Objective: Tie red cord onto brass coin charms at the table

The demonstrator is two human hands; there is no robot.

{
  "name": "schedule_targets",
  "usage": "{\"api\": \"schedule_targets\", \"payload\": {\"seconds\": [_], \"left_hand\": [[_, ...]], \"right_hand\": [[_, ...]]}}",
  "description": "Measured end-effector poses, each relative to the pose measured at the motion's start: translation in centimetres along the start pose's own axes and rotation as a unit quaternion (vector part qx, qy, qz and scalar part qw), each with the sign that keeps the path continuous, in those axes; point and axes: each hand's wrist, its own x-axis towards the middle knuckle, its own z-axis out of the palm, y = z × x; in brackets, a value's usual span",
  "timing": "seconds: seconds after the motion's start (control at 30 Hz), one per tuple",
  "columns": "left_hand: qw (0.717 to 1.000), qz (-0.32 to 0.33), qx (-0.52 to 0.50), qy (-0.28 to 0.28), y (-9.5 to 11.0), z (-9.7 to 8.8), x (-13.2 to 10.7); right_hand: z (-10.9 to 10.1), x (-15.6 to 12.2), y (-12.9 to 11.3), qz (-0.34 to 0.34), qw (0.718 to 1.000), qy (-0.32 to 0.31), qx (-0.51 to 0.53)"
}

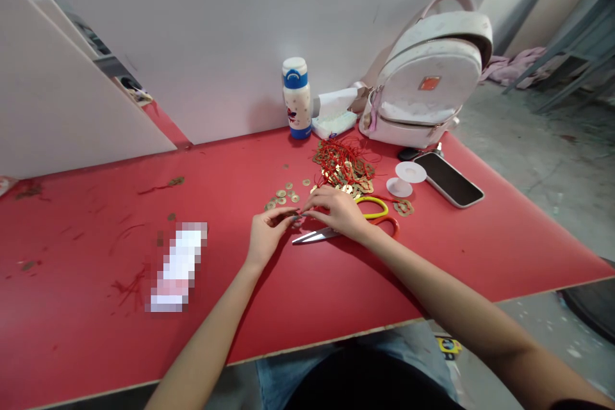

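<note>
My left hand and my right hand meet fingertip to fingertip just above the red table, both pinched on a small piece of red cord with a coin that I can barely make out. Scissors with a yellow and a red handle lie under my right hand, blades pointing left. Several loose brass coins are scattered just beyond my fingers. A heap of red cords tied with coins lies further back.
A white-and-blue bottle and a tissue pack stand by the white partition. A white backpack sits at the back right, with a phone and a white spool beside it. A blurred white object lies left.
</note>
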Motion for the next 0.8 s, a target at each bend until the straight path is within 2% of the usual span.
{"api": "schedule_targets", "payload": {"seconds": [0.17,0.33,0.8], "left_hand": [[1.0,-0.002,0.022,-0.023,0.09,-0.02,0.0],[0.999,-0.001,0.031,-0.021,0.34,-0.11,0.08],[0.999,-0.01,0.052,-0.011,0.36,0.08,-0.01]], "right_hand": [[-0.06,0.02,-0.16,0.02,1.0,0.001,-0.008],[-0.05,0.03,-0.29,0.045,0.999,-0.002,0.001],[-0.22,0.03,-0.59,0.032,0.998,-0.004,-0.052]]}}
